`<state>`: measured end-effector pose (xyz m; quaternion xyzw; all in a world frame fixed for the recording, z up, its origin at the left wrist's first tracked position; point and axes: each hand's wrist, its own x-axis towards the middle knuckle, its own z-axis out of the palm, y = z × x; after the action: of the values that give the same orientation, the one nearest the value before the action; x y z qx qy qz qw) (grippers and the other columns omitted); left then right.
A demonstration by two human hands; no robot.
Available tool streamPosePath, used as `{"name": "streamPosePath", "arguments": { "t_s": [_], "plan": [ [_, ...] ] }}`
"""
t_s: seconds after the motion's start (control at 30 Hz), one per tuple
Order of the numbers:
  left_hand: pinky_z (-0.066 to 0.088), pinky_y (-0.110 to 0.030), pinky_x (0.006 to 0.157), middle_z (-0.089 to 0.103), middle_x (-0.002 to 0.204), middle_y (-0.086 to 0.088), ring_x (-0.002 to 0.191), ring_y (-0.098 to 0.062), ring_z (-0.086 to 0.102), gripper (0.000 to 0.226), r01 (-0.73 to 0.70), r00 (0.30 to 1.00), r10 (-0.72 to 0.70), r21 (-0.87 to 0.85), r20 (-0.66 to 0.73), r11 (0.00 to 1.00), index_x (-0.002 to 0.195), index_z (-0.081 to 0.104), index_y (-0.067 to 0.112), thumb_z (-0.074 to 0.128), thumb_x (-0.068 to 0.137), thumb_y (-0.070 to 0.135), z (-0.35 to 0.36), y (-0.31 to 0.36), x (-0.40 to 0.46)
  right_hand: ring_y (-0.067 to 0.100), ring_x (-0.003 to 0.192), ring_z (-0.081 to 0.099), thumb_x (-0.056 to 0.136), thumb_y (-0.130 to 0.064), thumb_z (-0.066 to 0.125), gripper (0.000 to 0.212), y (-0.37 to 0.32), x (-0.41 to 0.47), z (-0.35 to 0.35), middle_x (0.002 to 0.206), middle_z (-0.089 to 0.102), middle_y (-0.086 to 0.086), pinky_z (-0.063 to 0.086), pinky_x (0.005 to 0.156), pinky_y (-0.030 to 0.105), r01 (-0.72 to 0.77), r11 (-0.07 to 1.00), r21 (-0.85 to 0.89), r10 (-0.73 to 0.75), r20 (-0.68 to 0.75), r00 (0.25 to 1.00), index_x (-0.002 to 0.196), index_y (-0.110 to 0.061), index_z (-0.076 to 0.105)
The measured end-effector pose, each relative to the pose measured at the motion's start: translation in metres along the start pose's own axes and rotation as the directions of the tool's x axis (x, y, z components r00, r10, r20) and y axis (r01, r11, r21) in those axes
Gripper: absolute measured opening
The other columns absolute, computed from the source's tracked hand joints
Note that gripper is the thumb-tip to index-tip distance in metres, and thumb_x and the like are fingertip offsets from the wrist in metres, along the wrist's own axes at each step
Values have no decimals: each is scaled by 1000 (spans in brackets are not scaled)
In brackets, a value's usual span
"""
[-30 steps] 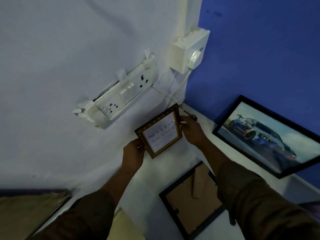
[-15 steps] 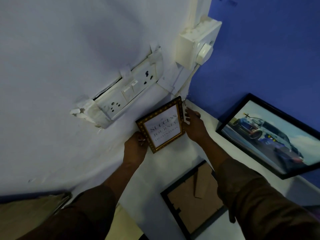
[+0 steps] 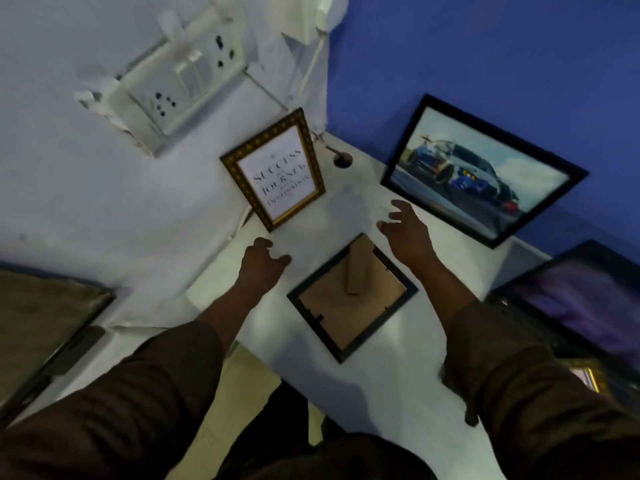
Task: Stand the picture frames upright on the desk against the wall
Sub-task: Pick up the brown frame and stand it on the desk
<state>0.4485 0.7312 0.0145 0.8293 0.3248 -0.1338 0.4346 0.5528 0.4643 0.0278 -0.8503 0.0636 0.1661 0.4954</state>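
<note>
A small gold frame point(image 3: 277, 169) with printed text stands upright on the white desk point(image 3: 388, 386), leaning on the white wall in the corner. A black frame point(image 3: 351, 299) lies face down on the desk, its brown backing and stand showing. A black-framed car picture point(image 3: 481, 169) leans on the blue wall. My left hand point(image 3: 261, 263) hovers below the gold frame, fingers curled and empty. My right hand point(image 3: 405, 226) is open above the desk, between the face-down frame and the car picture.
A white socket and switch panel point(image 3: 180, 84) juts from the white wall above the gold frame. A dark-framed purple picture point(image 3: 581, 306) leans at the right. A brown board point(image 3: 41, 327) sits at the lower left. A cable hole point(image 3: 343, 160) is in the desk corner.
Both hands have let go of the gold frame and drawn back toward me. The frame now stands alone against the white wall. The view has tilted downward.
</note>
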Motion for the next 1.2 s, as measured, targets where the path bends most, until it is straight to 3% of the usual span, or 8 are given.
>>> {"name": "streamPosePath", "arguments": {
  "t_s": [0.13, 0.33, 0.5, 0.6, 0.7, 0.87, 1.0, 1.2],
  "plan": [
    [39, -22, 86, 52, 140, -16, 117, -20, 54, 61, 8, 995, -12, 40, 100, 999, 138, 47, 5, 74, 88, 29, 28, -9, -33, 24, 117, 60, 94, -28, 69, 58, 44, -55, -22, 137, 57, 12, 52, 102, 41, -102, 995, -24, 101, -6, 995, 147, -22, 44],
    [34, -21, 88, 47, 147, -17, 124, -22, 49, 67, -2, 973, -28, 128, 230, 992, 146, 39, 2, 68, 92, 27, 48, -21, -49, 27, 105, 64, 98, -22, 61, 54, 98, -127, -12, 124, 65, 16, 48, 81, 27, -262, 963, -60, 262, -1, 965, 147, -15, 40],
    [40, -35, 106, 41, 153, -16, 137, -31, 44, 85, 14, 955, -60, 160, 289, 987, 152, 32, 5, 66, 83, 41, 53, -18, -41, 30, 108, 65, 97, -29, 62, 68, 119, -152, 26, 126, 64, 19, 55, 93, 38, -411, 912, 11, 410, 45, 911, 155, -18, 28],
    [38, -33, 104, 39, 155, -14, 137, -30, 42, 94, 58, 925, -102, 130, 366, 990, 155, 26, 6, 62, 78, 46, 55, -14, -32, 28, 111, 64, 95, -30, 65, 68, 116, -154, 44, 132, 61, 15, 53, 83, 30, -474, 869, 144, 478, 7, 878, 153, -20, 31],
    [34, -30, 103, 35, 158, -12, 140, -27, 39, 83, 89, 916, -132, 130, 379, 988, 157, 22, 5, 61, 92, 40, 59, -21, -24, 29, 104, 68, 86, -34, 71, 69, 112, -152, 57, 128, 63, 15, 55, 75, 33, -526, 797, 295, 560, -38, 827, 146, -24, 38],
    [47, -29, 74, 58, 128, -17, 113, -30, 59, 69, 75, 908, -151, 203, 391, 976, 134, 50, -2, 60, 82, 42, 56, -24, -8, 27, 104, 67, 78, -41, 70, 69, 119, -150, 72, 124, 65, 13, 56, 78, 38, -581, 642, 500, 689, -45, 723, 140, -26, 42],
    [54, -39, 92, 64, 118, -12, 106, -30, 62, 36, -93, 914, -32, 286, 404, 954, 123, 53, 9, 50, 95, 31, 49, -36, -13, 26, 90, 67, 94, -15, 64, 44, 115, -158, 68, 108, 68, 15, 57, 77, 40, -528, 577, 623, 684, -16, 729, 131, -27, 44],
    [59, -35, 72, 71, 91, -15, 82, -29, 68, 40, -446, 838, 341, 174, 426, 878, 138, 51, 33, 52, 100, 20, 28, -15, -23, 27, 100, 68, 94, 14, 48, 64, 114, -169, 47, 118, 65, 6, 62, 86, 41, -204, 955, 215, 245, -183, 952, 139, -32, 52]
  ]
}}
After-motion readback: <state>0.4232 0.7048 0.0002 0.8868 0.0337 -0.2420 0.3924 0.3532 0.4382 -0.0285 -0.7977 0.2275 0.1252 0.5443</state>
